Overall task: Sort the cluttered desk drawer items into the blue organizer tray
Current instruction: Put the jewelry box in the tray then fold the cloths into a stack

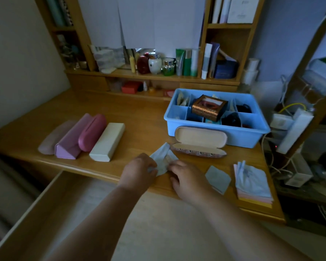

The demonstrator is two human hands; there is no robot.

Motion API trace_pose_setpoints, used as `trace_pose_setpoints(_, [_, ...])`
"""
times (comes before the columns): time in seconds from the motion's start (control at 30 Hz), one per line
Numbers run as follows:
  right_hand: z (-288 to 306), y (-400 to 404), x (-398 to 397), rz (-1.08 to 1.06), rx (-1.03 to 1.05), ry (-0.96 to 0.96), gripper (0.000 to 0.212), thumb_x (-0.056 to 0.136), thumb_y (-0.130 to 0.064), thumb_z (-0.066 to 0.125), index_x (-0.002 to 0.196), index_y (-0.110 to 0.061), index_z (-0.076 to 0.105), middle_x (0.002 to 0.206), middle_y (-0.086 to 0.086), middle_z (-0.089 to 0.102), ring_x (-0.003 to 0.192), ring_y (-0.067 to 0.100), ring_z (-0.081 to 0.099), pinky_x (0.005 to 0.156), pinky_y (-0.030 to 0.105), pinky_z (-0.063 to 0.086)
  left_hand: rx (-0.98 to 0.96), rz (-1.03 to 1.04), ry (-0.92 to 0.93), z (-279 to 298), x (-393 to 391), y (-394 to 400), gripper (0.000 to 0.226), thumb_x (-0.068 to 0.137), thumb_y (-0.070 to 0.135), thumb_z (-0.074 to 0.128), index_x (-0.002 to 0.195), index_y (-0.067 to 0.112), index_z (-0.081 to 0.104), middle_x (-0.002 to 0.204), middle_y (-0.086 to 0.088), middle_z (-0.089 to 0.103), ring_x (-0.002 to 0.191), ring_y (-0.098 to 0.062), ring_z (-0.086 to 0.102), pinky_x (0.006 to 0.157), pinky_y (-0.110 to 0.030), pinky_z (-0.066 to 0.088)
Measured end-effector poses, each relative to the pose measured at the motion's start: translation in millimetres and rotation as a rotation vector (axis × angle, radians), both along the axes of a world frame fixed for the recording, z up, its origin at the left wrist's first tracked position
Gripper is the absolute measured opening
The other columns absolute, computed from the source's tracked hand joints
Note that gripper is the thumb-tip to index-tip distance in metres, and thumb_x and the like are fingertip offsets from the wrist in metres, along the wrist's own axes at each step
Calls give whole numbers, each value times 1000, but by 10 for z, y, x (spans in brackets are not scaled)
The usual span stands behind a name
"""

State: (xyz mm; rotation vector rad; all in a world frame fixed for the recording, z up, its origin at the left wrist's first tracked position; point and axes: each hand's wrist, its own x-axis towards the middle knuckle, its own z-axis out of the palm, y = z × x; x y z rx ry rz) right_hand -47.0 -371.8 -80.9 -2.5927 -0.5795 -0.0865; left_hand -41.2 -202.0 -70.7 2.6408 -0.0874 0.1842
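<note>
- I see two bare forearms entering from 6 o'clock, no sleeves anywhere along them.
- My left hand (139, 171) carries no ring, watch or glove that I can make out.
- My right hand (186, 178), toward 3 o'clock of it, is likewise bare, wrist unadorned.
- Dim light hides nails and finer detail.

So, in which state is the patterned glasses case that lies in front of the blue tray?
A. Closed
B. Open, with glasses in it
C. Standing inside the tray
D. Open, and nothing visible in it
D: the patterned glasses case lies on the desk before the blue tray with its lid raised, showing only bare beige lining.
</note>
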Motion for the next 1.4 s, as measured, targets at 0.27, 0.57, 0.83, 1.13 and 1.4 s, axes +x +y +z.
trace_pose_setpoints(0.27, [-52, 96, 81, -77, 31, -103, 21, 86, -34, 62, 101, -21, 69, 98, -6, 55, 96, 15, 51, 78, 30, 45, -54, -26, 72, 76, 194, 199, 13, 85, 22, 62, 74, 20, 68, 71, 5, 62, 66, -11, 58, 50, -14, 36])
trace_pose_setpoints(0.57, [-98, 138, 114, -76, 51, -122, 19, 87, -30, 60, 102, -28, 70, 103, -5, 51, 102, 15, 46, 86, 33, 44, 98, -47, 92, 52, 233, 76, 20, 80, 39, 67, 90, 23, 62, 90, 3, 60, 78, -13, 56, 60, -22, 43])
trace_pose_setpoints(0.83, [-108, 122, 132, -80, 172, -91, 9, 84, -29, 68, 90, -28, 73, 94, -13, 52, 96, 9, 48, 85, 31, 44, -229, -4, 276, 141, 344, 238, 13, 84, 23, 68, 71, 22, 66, 71, 6, 63, 64, -7, 57, 55, -18, 43])
trace_pose_setpoints(1.13, [-119, 111, 37, 30, 73, -199, 8, 82, -27, 64, 88, -22, 66, 112, -8, 64, 110, 10, 54, 94, 25, 40, 29, 187, -226, 251, 381, 370, 17, 88, 8, 55, 103, 10, 63, 103, -8, 60, 87, -27, 60, 71, -33, 48])
trace_pose_setpoints(1.4, [-87, 56, -167, 54, 74, -154, 49, 75, -39, 65, 120, -20, 55, 105, -3, 63, 96, 17, 55, 83, 27, 44, 135, -444, -34, -41, -313, 371, 52, 69, 47, 76, 113, 22, 65, 117, 7, 57, 104, -8, 56, 87, -18, 45])
